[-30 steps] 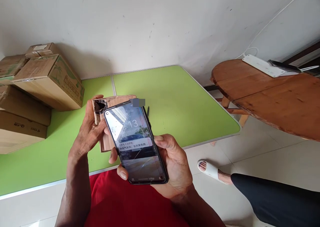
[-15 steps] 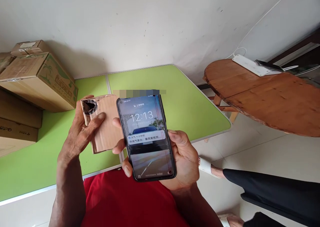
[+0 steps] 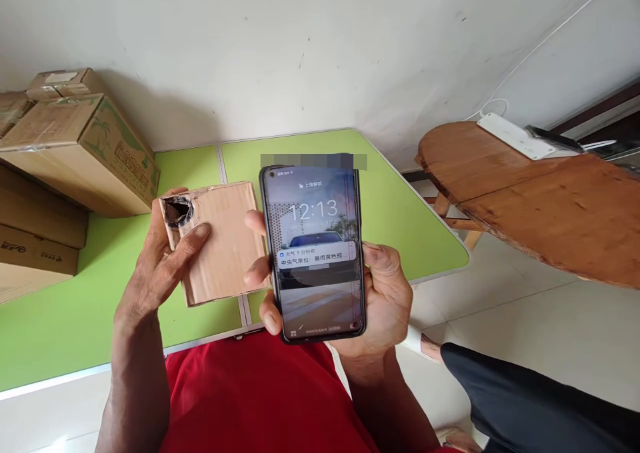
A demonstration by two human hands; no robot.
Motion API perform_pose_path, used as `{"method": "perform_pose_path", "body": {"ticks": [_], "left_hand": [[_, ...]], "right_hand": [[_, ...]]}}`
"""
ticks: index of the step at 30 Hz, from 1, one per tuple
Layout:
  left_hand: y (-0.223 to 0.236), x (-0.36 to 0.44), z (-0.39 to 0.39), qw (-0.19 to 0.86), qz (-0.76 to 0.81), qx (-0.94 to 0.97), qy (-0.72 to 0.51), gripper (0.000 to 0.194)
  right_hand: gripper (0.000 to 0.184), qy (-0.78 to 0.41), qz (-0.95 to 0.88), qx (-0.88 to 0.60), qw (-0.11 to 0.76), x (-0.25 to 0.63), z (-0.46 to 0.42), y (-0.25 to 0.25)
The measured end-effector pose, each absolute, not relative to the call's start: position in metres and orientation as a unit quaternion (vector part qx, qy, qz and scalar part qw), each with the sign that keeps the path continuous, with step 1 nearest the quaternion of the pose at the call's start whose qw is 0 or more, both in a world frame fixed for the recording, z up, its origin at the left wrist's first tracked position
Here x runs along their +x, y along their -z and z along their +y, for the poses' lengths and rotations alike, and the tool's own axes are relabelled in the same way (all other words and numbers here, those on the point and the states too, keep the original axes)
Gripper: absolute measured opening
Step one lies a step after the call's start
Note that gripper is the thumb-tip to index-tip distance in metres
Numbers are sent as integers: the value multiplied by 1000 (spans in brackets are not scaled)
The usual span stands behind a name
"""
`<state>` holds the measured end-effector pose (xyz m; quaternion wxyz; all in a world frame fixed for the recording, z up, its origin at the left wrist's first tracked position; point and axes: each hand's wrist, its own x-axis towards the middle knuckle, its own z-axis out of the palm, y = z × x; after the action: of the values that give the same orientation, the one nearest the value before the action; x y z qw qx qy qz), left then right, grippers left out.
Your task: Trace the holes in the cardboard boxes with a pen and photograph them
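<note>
My right hand (image 3: 383, 300) grips a black smartphone (image 3: 315, 253) upright, its lit lock screen reading 12:13 and facing me. My left hand (image 3: 163, 260) holds a flat brown cardboard sleeve (image 3: 223, 243) with a dark ragged hole at its upper left corner; the thumb rests on its face. Phone and sleeve sit side by side above the near edge of a green folding table (image 3: 350, 193), the sleeve's right edge just behind the phone. My red shirt fills the bottom middle of the view.
Stacked cardboard boxes (image 3: 75, 153) stand on the table's left end against a white wall. A round wooden table (image 3: 540, 193) at right carries a white power strip (image 3: 515, 136) and a dark device. Another person's dark trouser leg (image 3: 530, 400) and sandalled foot lie at lower right.
My right hand has swung the phone from tilted to upright and carried it rightward and up, off the cardboard sleeve. The sleeve's face now shows fully in my left hand.
</note>
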<state>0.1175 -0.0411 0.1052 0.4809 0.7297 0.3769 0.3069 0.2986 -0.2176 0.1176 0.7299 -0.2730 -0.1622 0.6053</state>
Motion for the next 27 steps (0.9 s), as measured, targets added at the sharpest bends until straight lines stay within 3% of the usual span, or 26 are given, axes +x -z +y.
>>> {"method": "perform_pose_path", "body": {"ticks": [6,11,14,21,27], "left_hand": [[-102,116,-47,486,407,712,-303,77],[-100,115,-49,491,416,708,-291,84],[-99,113,-49,481,424,710,-290,84],[-98,112,-46,500,412,701,-299,87],[-101,113,-46,511,413,690,-303,90]], "right_hand": [[49,-544,-215,-263,767,336,-197,-104],[48,-513,-193,-299,781,376,-153,-71],[48,-530,-127,-368,753,391,-116,-44],[30,-550,-95,-502,660,390,-81,8],[40,-497,-143,-547,659,375,-85,34]]}}
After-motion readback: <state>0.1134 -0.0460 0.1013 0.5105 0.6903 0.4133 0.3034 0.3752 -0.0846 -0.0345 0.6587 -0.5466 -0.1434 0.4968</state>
